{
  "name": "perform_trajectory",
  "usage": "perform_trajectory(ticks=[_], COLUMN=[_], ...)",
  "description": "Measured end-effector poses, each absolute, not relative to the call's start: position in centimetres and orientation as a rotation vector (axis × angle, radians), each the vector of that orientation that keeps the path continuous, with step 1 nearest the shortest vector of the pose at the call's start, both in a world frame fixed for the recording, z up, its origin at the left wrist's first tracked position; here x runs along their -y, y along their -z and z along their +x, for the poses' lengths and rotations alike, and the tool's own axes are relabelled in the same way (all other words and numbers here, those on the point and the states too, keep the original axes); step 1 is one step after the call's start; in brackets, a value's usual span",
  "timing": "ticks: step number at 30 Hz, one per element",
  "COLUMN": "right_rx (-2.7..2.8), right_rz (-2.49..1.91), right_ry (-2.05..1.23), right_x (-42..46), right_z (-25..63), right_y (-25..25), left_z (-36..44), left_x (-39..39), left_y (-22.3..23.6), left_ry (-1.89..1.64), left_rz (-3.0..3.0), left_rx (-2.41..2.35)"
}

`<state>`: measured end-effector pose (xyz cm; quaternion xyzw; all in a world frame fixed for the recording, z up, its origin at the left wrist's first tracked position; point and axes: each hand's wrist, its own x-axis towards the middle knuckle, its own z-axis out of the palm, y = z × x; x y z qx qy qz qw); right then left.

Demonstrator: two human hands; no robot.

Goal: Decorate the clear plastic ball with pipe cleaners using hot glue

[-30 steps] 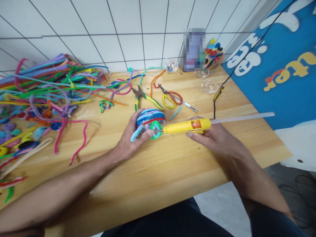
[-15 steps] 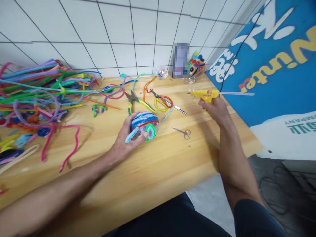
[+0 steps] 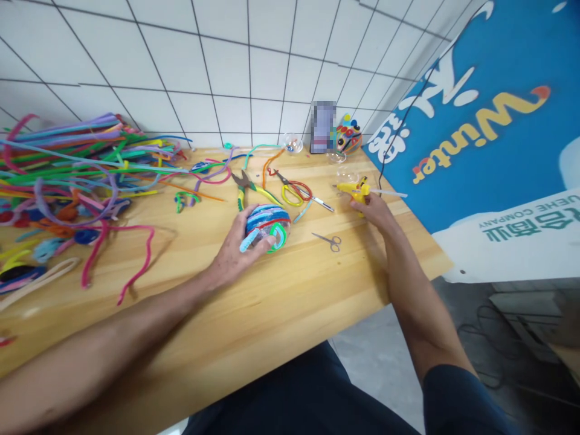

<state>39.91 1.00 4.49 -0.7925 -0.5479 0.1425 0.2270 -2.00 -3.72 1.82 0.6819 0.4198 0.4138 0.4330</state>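
My left hand [image 3: 235,248] is wrapped round a clear ball covered with pipe cleaners [image 3: 268,219], in blue, purple and red bands. The thumb presses near a green and light-blue loop on its front, and a short light-blue piece sticks out by the palm. At the right of the table, my right hand [image 3: 375,211] grips a yellow hot glue gun [image 3: 356,190] by its handle. Its nozzle points left, and a pale glue stick [image 3: 390,193] juts from the back. The fingers behind the handle are partly hidden.
Pliers [image 3: 248,186], larger scissors [image 3: 293,188] and small scissors [image 3: 329,241] lie on the wooden table [image 3: 281,314]. Many loose pipe cleaners [image 3: 90,151] heap up at the left. A phone [image 3: 322,128] and a decorated ball [image 3: 348,135] stand by the tiled wall.
The glue gun has come down closer to the tabletop, tilting, with my right hand still on it. My left hand keeps hold of the ball. The whole view has shifted slightly.
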Motion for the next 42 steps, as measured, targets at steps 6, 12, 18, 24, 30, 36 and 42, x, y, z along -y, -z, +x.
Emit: perform_trajectory(ticks=[6,12,18,24,30,36,42], right_rx=[1.54,1.87,2.144,2.356,2.123,2.136,2.269], right_rz=[-2.221,-1.844,-1.988,-1.911,-1.838,-1.176,-0.699], right_ry=[-0.058,-0.344,-0.452,-0.405,-0.56,-0.22,0.309], right_x=[3.6,4.2,4.6,5.9,6.1,6.5,5.7], right_z=[38.2,31.7,29.6,29.4,29.1,26.1,23.0], right_y=[-5.4,-6.0,-7.0,-6.7,-7.4,-8.5,-7.6], left_z=[-1.9,-2.0,-2.1,-1.9,-1.8,-1.7,-1.7], left_x=[3.6,3.5,3.4,3.3,3.4,3.4,3.5], left_y=[-1.7,-1.6,-1.6,-1.6,-1.3,-1.5,-1.6], left_ry=[-1.049,-1.032,-1.035,-1.064,-1.099,-1.091,-1.1], left_rz=[1.725,1.757,1.779,1.766,1.818,1.787,1.736], left_rx=[-1.002,-1.006,-0.973,-0.969,-0.976,-0.983,-0.946])
